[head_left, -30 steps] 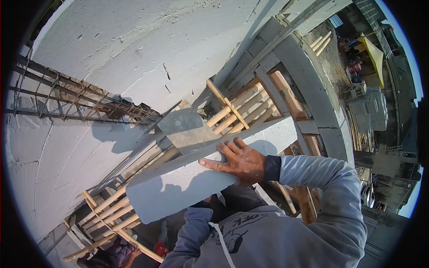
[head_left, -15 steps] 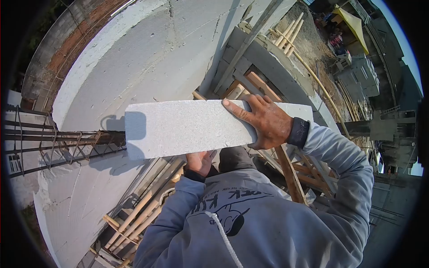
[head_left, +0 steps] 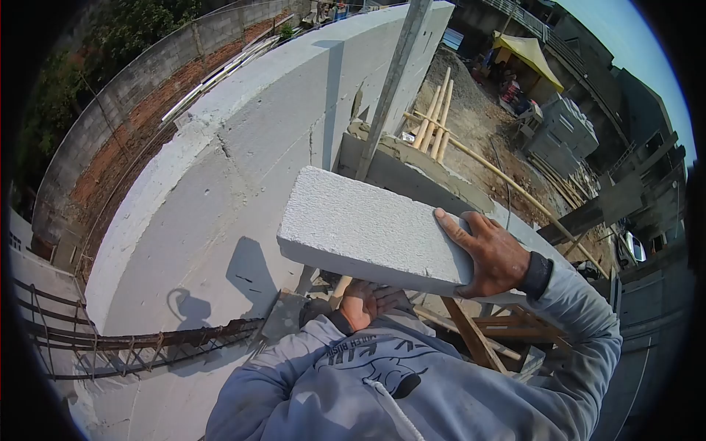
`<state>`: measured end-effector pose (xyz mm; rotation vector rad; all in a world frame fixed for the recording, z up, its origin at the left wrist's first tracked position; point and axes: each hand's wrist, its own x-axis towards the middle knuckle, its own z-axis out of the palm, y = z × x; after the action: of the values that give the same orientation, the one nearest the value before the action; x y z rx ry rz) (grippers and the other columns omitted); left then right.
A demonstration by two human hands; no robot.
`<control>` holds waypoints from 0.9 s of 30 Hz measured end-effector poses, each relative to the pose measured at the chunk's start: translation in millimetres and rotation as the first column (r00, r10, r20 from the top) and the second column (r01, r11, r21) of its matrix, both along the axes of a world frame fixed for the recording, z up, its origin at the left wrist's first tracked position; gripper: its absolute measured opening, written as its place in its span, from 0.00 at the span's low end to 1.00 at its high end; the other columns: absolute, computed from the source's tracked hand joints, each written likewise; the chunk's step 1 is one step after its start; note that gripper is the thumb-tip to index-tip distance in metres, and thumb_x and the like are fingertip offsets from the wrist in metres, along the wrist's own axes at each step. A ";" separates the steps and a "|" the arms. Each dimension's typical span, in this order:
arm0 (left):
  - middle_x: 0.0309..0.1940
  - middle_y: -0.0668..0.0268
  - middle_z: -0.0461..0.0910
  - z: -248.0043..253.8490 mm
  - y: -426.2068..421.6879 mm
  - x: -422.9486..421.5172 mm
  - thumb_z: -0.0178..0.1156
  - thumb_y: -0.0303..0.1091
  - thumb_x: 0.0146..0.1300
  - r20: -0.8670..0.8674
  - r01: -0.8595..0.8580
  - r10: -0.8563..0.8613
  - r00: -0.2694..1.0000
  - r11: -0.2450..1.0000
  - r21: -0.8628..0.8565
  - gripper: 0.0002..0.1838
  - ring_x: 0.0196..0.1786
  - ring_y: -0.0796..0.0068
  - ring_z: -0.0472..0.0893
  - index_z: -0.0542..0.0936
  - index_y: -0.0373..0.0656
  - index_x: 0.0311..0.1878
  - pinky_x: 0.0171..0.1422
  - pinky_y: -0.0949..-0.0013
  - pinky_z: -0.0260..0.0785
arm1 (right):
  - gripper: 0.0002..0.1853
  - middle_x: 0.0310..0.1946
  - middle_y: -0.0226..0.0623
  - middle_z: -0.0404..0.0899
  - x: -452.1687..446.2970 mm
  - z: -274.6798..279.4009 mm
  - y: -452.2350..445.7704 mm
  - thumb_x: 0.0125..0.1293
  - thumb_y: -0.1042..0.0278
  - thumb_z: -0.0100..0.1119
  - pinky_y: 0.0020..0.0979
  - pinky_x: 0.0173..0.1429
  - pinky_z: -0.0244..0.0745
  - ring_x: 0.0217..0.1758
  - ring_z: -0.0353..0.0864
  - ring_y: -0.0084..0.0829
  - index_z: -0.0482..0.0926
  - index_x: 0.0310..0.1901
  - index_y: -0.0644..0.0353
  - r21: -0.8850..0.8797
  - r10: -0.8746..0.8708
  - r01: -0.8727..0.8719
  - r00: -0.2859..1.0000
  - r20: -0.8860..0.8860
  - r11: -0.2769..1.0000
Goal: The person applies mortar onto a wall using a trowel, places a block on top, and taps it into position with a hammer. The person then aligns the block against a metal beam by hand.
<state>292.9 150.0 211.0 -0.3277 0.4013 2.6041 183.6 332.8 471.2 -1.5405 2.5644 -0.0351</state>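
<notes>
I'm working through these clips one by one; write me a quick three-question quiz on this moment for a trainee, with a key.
1. Choose: in the picture, the right hand grips the pale block: A, at its left end; B, at its exact middle; C, toward its right end.
2. True or false: the left hand lies palm down on top of the block.
3. Fill in: the canopy in the background is coloured ____.

Key: 1. C. 2. False; it is palm up, below the block in the picture. 3. Yellow.

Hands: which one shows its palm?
The left hand, turned up below the block; the right hand, gripping the block, shows its back.
</notes>
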 end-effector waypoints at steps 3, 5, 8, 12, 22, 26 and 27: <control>0.57 0.49 0.69 -4.6 9.6 -48.0 0.45 0.55 0.65 -0.037 0.018 -0.018 0.999 1.000 0.010 0.32 0.61 0.51 0.70 0.64 0.36 0.60 0.64 0.53 0.63 | 0.64 0.42 0.50 0.64 -36.4 -2.3 17.7 0.32 0.51 0.76 0.43 0.48 0.67 0.40 0.69 0.46 0.45 0.71 0.57 0.044 -0.120 0.116 0.990 0.078 0.992; 0.57 0.44 0.68 -16.2 25.5 -84.5 0.45 0.56 0.65 -0.031 0.022 -0.022 0.999 1.000 0.012 0.34 0.60 0.49 0.70 0.64 0.33 0.61 0.65 0.53 0.61 | 0.65 0.42 0.51 0.64 -66.6 -3.8 31.4 0.30 0.53 0.76 0.44 0.48 0.67 0.40 0.69 0.47 0.45 0.70 0.60 0.062 -0.184 0.179 0.979 0.092 0.982; 0.56 0.46 0.70 -11.9 43.3 -135.9 0.43 0.58 0.65 0.070 0.151 -0.145 0.987 0.984 -0.091 0.34 0.59 0.52 0.71 0.65 0.36 0.61 0.64 0.54 0.63 | 0.66 0.45 0.54 0.65 -104.6 -0.3 49.8 0.28 0.56 0.77 0.42 0.53 0.67 0.45 0.69 0.51 0.44 0.69 0.65 0.130 -0.276 0.264 0.957 0.083 0.956; 0.58 0.53 0.71 6.1 65.8 -199.4 0.34 0.61 0.66 0.103 0.361 -0.348 0.932 0.918 -0.162 0.34 0.59 0.58 0.73 0.68 0.41 0.59 0.65 0.56 0.60 | 0.66 0.43 0.53 0.63 -162.2 -3.6 80.3 0.27 0.56 0.77 0.44 0.50 0.67 0.43 0.68 0.50 0.45 0.69 0.64 0.132 -0.321 0.308 0.942 0.099 0.942; 0.58 0.52 0.71 -8.7 100.7 -338.2 0.31 0.62 0.65 0.165 0.264 -0.236 0.958 0.947 -0.181 0.36 0.61 0.59 0.70 0.66 0.41 0.62 0.67 0.60 0.56 | 0.67 0.44 0.53 0.65 -296.7 -35.5 105.5 0.26 0.58 0.76 0.43 0.52 0.67 0.46 0.69 0.51 0.42 0.70 0.62 0.079 -0.408 0.401 0.906 0.116 0.913; 0.56 0.55 0.73 -36.5 93.8 -349.5 0.39 0.52 0.67 0.090 0.109 -0.080 0.993 0.918 -0.380 0.29 0.57 0.60 0.74 0.68 0.39 0.60 0.61 0.62 0.63 | 0.68 0.44 0.55 0.65 -341.3 -60.6 85.4 0.28 0.58 0.77 0.43 0.53 0.68 0.46 0.69 0.52 0.40 0.70 0.60 0.066 -0.382 0.377 0.915 0.126 0.924; 0.54 0.57 0.75 -43.0 88.1 -346.2 0.42 0.51 0.66 0.046 0.085 -0.072 0.996 0.872 -0.482 0.27 0.55 0.61 0.76 0.70 0.39 0.58 0.59 0.62 0.66 | 0.68 0.44 0.55 0.65 -351.2 -67.8 79.9 0.28 0.59 0.77 0.43 0.53 0.68 0.45 0.69 0.52 0.40 0.70 0.60 0.057 -0.373 0.368 0.919 0.126 0.928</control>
<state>-53.3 238.1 168.0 -0.4993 1.0420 2.3843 -167.5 412.7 403.4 -0.9818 2.6898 -0.1348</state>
